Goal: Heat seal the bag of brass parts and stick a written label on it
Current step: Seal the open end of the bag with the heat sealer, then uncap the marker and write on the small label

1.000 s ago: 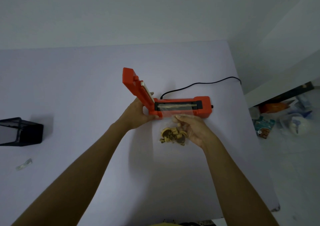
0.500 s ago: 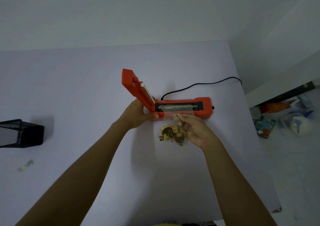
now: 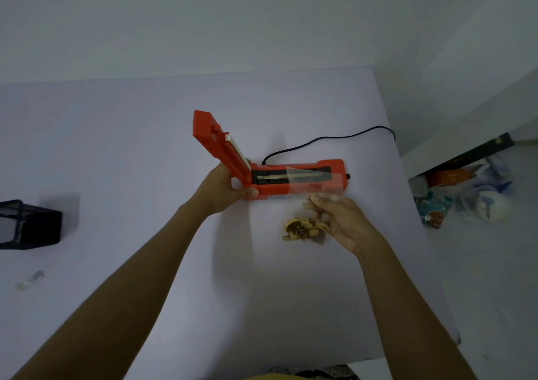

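Left hand: the left hand point(image 3: 221, 192) grips the hinge end of the heat sealer point(image 3: 294, 180), fingers curled round the left end of its base and the thumb lying along the front edge, just under the raised lid.
Right hand: the right hand point(image 3: 339, 219) pinches the clear bag point(image 3: 311, 187) below its mouth, fingertips together on the film, palm turned toward the camera and the other fingers loosely curled behind the plastic.
Left arm pose: bare forearm runs from the lower left corner up to the sealer, wrist nearly straight.
Right arm pose: bare forearm rises from the lower right, wrist bent inward so the hand meets the bag from the right.
Bag position: its open top lies flat across the right half of the sealer's base, covering part of the sealing strip; the lower part hangs in front of the sealer, over the table point(image 3: 116, 146).
Brass parts: the brass parts point(image 3: 304, 229) sit bunched at the bottom of the bag, just left of the right palm; dull yellow, rounded and ring-like, individual shapes hard to tell.
Sealer shape: long orange plastic body with a black channel and a pale strip inside; the lid point(image 3: 217, 141) stands tilted up and back to the left, a pale bar on its inner face.
Cable: a thin black cable point(image 3: 326, 139) curves from the back of the sealer to the table's right edge.
Table surface: smooth, matte, pale.
Other items: a black mesh container point(image 3: 32, 225) at the left edge, and a small clear piece point(image 3: 30, 280) nearer the camera.
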A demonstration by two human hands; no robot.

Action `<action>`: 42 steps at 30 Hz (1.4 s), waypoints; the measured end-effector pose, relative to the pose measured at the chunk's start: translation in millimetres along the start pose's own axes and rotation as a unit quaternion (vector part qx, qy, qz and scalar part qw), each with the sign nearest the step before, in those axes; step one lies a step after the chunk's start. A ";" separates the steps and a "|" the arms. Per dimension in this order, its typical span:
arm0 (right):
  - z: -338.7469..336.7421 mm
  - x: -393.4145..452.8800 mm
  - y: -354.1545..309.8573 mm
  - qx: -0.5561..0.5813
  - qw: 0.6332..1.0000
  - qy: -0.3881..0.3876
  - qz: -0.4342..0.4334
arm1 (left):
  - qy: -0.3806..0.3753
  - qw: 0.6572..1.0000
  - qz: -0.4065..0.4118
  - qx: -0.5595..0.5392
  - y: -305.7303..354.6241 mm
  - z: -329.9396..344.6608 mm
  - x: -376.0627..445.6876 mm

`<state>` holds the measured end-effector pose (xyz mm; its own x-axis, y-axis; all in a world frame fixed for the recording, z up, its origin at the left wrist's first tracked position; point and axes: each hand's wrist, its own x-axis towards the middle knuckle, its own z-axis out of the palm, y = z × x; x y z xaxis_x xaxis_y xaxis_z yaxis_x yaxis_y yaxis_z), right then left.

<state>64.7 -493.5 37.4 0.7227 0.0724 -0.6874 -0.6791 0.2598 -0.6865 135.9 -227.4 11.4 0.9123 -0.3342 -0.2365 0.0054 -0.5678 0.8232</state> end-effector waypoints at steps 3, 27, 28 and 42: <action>1.1 -2.9 7.0 -0.018 1.000 0.001 0.008 | 0.010 1.000 -0.017 -0.013 0.1 3.2 -3.5; 175.7 2.2 84.8 -0.073 0.993 -0.087 0.036 | 0.043 0.972 -0.148 -0.177 -67.7 -23.9 -172.8; 192.5 4.5 94.0 -0.080 0.992 -0.091 0.038 | 0.054 0.970 -0.160 -0.172 -80.4 -33.4 -183.2; 245.9 14.3 140.1 -0.349 0.936 0.043 -0.026 | 0.130 0.959 -0.224 -0.112 -138.9 -56.7 -216.2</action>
<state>11.6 -219.2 -10.3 0.7648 -0.0078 -0.6442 -0.5832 -0.4330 -0.6873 -38.9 -33.6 -22.5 0.8690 0.1215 -0.4797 0.4824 -0.4240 0.7665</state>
